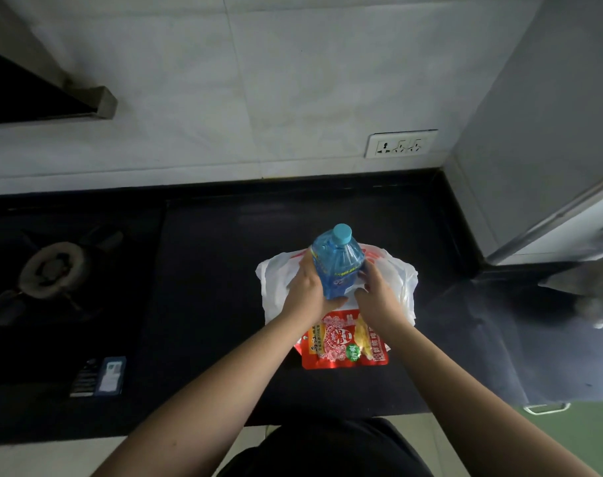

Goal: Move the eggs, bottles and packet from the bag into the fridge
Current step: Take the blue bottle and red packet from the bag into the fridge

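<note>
**Head view: both hands on the blue bottle above the bag**

The black counter is lying dark and mostly bare around the work, with open room to the left of the bag as far as the hob. The burner is sitting well off to the left, and a small box is resting near the counter's front edge. Behind, the counter is ending at the white tiled wall, where a socket is sitting low. To the right, the grey fridge is standing against the counter's end, closing that side.

The white bag is lying slumped on the counter, middle right. The bottle, blue with a light blue cap, is standing upright over it. The left hand is wrapping the bottle's left side, fingers curled and thumb pressed under its base. The right hand is cupping the right side, fingers half open against the plastic; whether it is also catching the bag, I cannot tell. The red packet is lying flat just in front of the bag, partly under both wrists.
</note>
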Demonstrator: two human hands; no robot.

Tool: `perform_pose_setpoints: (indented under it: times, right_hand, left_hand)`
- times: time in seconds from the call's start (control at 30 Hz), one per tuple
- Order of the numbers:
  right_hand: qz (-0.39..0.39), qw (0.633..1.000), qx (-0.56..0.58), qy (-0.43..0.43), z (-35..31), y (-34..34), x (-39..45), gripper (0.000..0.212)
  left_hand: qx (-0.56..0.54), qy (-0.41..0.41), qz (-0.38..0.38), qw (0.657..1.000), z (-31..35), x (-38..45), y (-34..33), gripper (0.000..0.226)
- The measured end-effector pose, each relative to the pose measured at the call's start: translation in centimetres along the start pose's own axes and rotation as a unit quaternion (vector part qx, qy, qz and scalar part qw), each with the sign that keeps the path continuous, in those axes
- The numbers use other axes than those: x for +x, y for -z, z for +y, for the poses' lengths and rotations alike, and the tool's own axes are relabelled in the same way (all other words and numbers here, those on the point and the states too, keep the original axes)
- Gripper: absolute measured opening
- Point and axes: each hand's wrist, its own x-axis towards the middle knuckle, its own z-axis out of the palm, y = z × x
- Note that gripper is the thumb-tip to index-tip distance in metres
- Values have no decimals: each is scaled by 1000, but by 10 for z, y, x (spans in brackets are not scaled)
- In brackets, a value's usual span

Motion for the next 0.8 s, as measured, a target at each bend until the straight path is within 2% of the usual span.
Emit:
perform_pose_setpoints:
  times: [0.1, 0.17, 0.27, 0.37, 0.53, 0.67, 0.73, 0.8]
  right_hand:
    - [4, 1000, -18, -17, 2, -1, 1, 57]
    - [8, 999, -33, -12, 5, 0, 1, 54]
    - [16, 999, -36, 1, 4, 3, -6, 54]
    - [27, 999, -34, 9, -1, 4, -18, 49]
    - [12, 999, -25, 15, 2, -3, -31, 42]
    - [-23, 1000, -11, 9, 5, -16, -37, 51]
    - [-60, 998, 8, -1, 3, -19, -42, 63]
    - [-69, 998, 6, 5, 4, -19, -44, 66]
  left_hand:
    - [15, -16, 47, 999, 3, 4, -3, 93]
    - [-11, -40, 46, 998, 4, 6, 2, 88]
    - [-42, -80, 5, 996, 4, 10, 15, 84]
    - [-66, -81, -56, 993, 4, 16, 28, 86]
    - [-16, -76, -128, 989, -1, 32, 45, 98]
    - [70, -86, -160, 981, 3, 44, 63, 92]
    - [65, -80, -167, 981, 2, 43, 66, 93]
    - [56, -72, -148, 985, 0, 36, 66, 93]
